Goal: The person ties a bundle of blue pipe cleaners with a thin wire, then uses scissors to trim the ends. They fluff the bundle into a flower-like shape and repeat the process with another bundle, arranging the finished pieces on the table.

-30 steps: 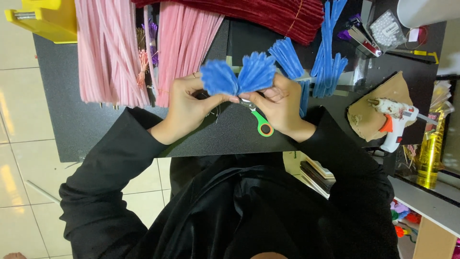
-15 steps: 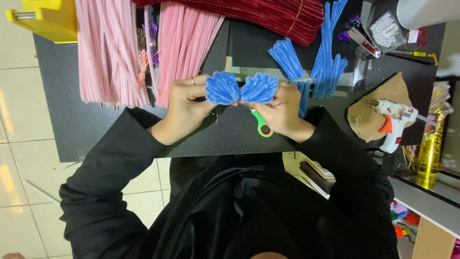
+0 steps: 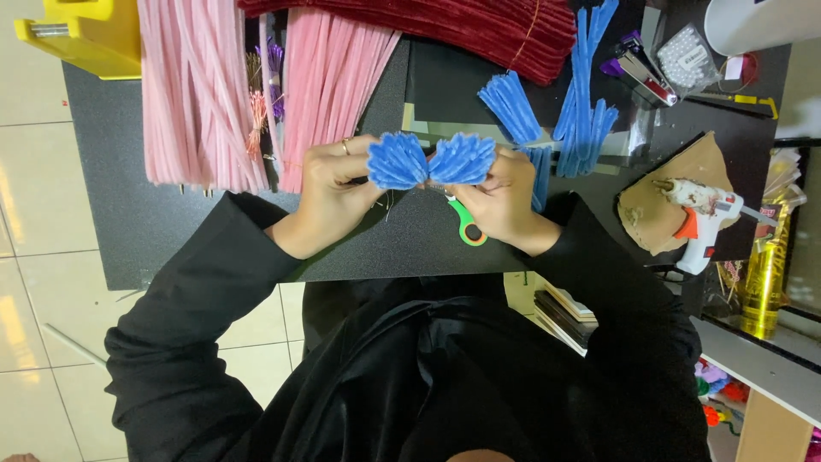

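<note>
Both hands hold a blue fuzzy pipe-cleaner bundle (image 3: 432, 160) fanned out into two tufts like a bow. My left hand (image 3: 329, 184), with a ring on one finger, grips the left tuft. My right hand (image 3: 503, 198) grips the right tuft. Green-handled scissors (image 3: 466, 224) lie on the black table (image 3: 171, 231) just under my right hand. Loose blue pipe-cleaner bundles (image 3: 511, 104) and longer blue pieces (image 3: 583, 103) lie just beyond.
Pink pipe-cleaner bundles (image 3: 192, 94) and more pink ones (image 3: 329, 81) lie at the far left, dark red ones (image 3: 445, 21) at the back. A white glue gun (image 3: 703, 210) rests on cardboard (image 3: 654, 210) at right. A yellow box (image 3: 77, 30) sits at the far left corner.
The two blue tufts have been pressed closer together and lowered slightly toward me; both hands stay on them.
</note>
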